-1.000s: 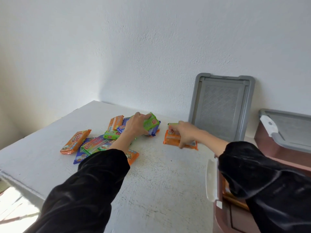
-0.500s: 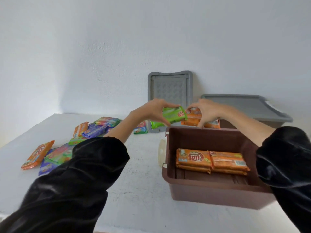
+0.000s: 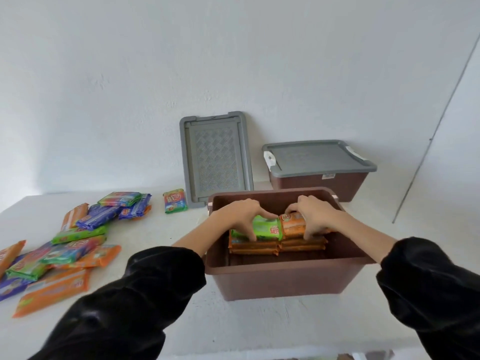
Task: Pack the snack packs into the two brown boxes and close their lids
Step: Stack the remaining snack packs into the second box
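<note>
The left hand [image 3: 244, 216] gripped a green pack [image 3: 265, 229], fingers curled over its near edge. The right hand [image 3: 314, 216] gripped an orange pack [image 3: 293, 227] touching it. Both packs lay end to end, long axes left-right, directly atop the stacked orange packs [image 3: 275, 246] inside the open brown box [image 3: 285, 266]. Loose packs [image 3: 78, 245] lay on the table [image 3: 155, 229], nearer the left hand.
</note>
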Tool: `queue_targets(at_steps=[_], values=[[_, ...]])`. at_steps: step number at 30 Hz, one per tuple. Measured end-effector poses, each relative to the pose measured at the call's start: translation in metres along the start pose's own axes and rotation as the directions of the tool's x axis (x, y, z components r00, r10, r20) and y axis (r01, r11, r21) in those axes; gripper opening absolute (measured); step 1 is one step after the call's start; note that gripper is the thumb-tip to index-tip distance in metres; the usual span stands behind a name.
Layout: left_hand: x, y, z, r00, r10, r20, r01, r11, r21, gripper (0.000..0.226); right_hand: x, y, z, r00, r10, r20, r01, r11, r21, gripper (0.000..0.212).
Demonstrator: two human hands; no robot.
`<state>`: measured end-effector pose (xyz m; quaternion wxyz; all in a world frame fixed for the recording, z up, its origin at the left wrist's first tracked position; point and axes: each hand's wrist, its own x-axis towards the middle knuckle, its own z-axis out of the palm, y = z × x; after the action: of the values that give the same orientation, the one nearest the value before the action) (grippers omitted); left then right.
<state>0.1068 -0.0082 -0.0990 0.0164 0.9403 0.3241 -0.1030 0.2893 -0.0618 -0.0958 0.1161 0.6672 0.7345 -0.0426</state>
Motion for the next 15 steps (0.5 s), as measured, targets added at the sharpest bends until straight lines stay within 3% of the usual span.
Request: queue_targets(at_steps=[7, 15], values=[[0.003, -0.001, 0.015, 1.0, -0.003, -0.018, 0.005, 0.994, 0.108, 0.074, 0.003, 0.001, 0.015, 0.999, -0.018, -0.036, 0.02, 0.998, 0.062, 0.082], [0.009, -0.003, 0.02, 1.0, 0.012, -0.008, -0.011, 0.998, 0.069, 0.075, 0.005, -0.002, 0.013, 0.999, -0.021, -0.036, 0.023, 0.997, 0.074, 0.077]])
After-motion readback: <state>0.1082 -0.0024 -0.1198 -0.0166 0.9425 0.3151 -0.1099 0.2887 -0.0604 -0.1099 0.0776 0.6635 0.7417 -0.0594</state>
